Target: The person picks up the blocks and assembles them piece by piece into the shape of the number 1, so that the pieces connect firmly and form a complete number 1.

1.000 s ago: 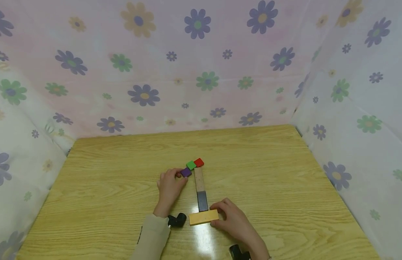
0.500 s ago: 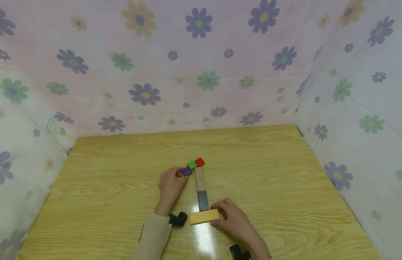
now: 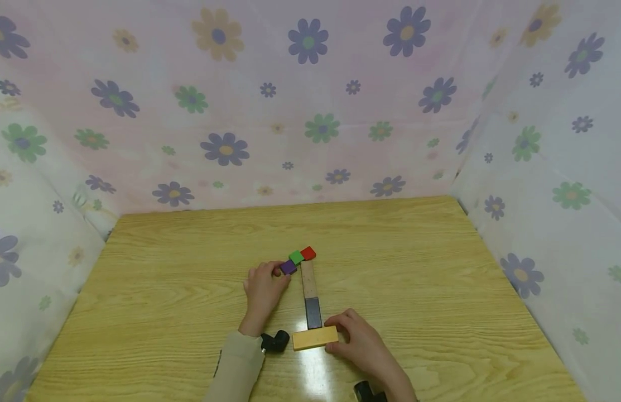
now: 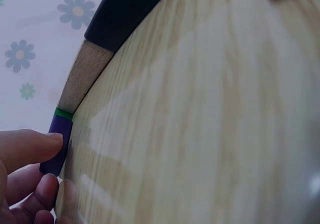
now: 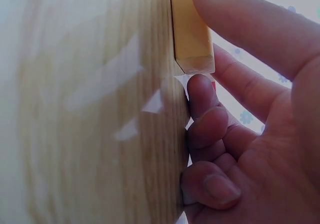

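My left hand (image 3: 264,287) pinches a small purple block (image 3: 288,267) between thumb and fingers at the far end of a row of blocks. A green block (image 3: 296,257) and a red block (image 3: 308,253) continue diagonally from it. From there a plain wood block (image 3: 308,279) and a black block (image 3: 313,312) run toward me. Across the near end lies a yellow-orange block (image 3: 315,338), its right end gripped by my right hand (image 3: 359,341). In the right wrist view, the thumb lies along one side of the yellow-orange block (image 5: 194,28), other fingers curled near the tabletop.
The blocks lie on a wood-grain table (image 3: 179,301). A flower-printed cloth (image 3: 270,123) surrounds its back and sides. A black wrist device (image 3: 275,341) sits beside the left wrist, another black device (image 3: 369,392) by the right.
Both hands keep their holds and the blocks stay in place. Only the head view shifts slightly.
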Action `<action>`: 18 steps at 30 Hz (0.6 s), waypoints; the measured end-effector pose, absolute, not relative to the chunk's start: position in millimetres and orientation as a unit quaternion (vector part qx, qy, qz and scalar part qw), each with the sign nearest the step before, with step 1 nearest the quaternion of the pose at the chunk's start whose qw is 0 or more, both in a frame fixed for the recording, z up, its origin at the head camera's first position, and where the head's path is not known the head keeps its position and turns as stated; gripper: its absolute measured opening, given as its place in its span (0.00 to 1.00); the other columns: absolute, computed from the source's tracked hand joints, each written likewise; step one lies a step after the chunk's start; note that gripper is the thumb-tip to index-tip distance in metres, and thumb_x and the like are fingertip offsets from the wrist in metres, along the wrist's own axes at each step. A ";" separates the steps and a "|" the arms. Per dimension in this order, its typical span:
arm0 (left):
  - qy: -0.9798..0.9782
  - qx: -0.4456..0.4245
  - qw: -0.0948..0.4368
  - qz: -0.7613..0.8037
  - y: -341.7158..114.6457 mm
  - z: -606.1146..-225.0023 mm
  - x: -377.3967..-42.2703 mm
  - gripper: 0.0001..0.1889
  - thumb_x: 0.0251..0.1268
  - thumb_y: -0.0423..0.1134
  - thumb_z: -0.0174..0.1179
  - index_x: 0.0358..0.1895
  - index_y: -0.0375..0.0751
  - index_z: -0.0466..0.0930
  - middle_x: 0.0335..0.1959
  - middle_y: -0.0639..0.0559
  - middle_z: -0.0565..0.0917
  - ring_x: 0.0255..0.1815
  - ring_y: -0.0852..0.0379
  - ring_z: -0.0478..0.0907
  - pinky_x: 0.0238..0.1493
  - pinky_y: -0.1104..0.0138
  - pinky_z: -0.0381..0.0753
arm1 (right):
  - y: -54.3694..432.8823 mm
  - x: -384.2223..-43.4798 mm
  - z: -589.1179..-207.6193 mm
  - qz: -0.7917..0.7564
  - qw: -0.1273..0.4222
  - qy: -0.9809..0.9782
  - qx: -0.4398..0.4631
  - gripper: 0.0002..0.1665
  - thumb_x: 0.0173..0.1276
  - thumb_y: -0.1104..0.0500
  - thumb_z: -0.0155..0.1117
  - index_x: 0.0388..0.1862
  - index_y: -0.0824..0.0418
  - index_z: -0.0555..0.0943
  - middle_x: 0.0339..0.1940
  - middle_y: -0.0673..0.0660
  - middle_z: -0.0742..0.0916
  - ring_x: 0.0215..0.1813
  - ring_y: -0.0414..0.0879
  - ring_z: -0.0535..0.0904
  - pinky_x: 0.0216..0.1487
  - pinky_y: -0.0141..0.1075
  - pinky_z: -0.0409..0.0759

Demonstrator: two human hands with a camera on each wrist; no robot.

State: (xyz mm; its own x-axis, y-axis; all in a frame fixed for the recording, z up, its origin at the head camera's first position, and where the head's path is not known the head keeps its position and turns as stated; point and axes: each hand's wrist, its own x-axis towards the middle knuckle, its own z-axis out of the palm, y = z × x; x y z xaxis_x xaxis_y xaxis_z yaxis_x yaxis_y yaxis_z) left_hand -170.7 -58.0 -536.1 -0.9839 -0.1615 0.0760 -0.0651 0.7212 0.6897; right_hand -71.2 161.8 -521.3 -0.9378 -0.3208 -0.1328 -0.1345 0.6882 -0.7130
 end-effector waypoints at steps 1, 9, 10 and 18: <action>-0.926 0.062 0.065 -0.368 -57.9 -536.1 -170.8 0.16 0.45 0.47 0.66 0.41 0.50 0.81 0.25 0.60 0.73 0.37 0.52 0.65 0.37 0.57 0.53 | 161.9 -71.3 -521.3 -0.375 0.124 0.910 -0.126 0.23 0.49 0.43 0.68 0.44 0.46 0.78 0.37 0.42 0.74 0.38 0.38 0.70 0.37 0.34 0.67; -0.927 0.064 0.064 -0.364 -57.1 -534.9 -170.2 0.16 0.45 0.47 0.66 0.40 0.51 0.81 0.25 0.60 0.72 0.37 0.53 0.65 0.37 0.57 0.53 | 162.8 -71.1 -522.0 -0.380 0.124 0.908 -0.128 0.23 0.49 0.43 0.68 0.44 0.45 0.77 0.37 0.42 0.74 0.38 0.38 0.69 0.36 0.33 0.67; -0.927 0.064 0.064 -0.363 -57.0 -534.7 -170.0 0.16 0.45 0.47 0.66 0.40 0.50 0.81 0.25 0.60 0.72 0.37 0.53 0.65 0.37 0.57 0.53 | 162.9 -71.2 -522.0 -0.381 0.124 0.907 -0.128 0.23 0.49 0.42 0.68 0.44 0.45 0.77 0.37 0.42 0.74 0.38 0.38 0.69 0.36 0.33 0.67; -0.928 0.060 0.064 -0.363 -57.5 -534.1 -169.9 0.16 0.44 0.45 0.67 0.41 0.49 0.81 0.26 0.58 0.73 0.36 0.53 0.64 0.36 0.57 0.53 | 162.4 -70.9 -522.7 -0.383 0.125 0.907 -0.126 0.24 0.49 0.42 0.67 0.45 0.45 0.77 0.37 0.41 0.74 0.40 0.38 0.70 0.38 0.34 0.68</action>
State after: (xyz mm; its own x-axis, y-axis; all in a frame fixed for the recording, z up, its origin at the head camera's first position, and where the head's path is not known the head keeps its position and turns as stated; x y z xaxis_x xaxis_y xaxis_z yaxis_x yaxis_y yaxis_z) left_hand -169.9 -57.5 -534.1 -0.9846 -0.1578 0.0747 -0.0653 0.7297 0.6806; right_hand -70.9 162.4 -522.7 -0.9369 -0.3243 -0.1306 -0.1325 0.6749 -0.7259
